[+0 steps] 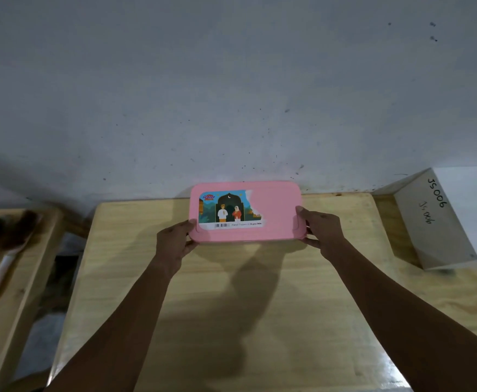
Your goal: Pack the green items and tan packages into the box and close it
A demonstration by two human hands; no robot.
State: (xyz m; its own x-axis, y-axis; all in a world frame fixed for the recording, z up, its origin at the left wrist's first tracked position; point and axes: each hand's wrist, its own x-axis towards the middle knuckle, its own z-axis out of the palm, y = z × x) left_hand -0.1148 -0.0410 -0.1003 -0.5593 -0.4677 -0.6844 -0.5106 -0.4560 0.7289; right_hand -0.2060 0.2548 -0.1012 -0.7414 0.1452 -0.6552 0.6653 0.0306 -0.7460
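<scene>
A pink plastic box [276,210] with rounded corners sits at the far edge of the wooden table [231,292], close to the wall. Its lid is on, and a partly torn picture sticker covers the lid's left half. My left hand [175,241] grips the box's near left corner, thumb on the lid. My right hand [320,227] grips the near right corner in the same way. No green items or tan packages are in view; the box's inside is hidden.
A white cardboard carton [455,219] with handwritten marks stands at the table's right. A second wooden surface [10,321] on the left holds a pink-handled brush [8,256]. A gap separates the two tables. A grey wall [231,94] rises behind.
</scene>
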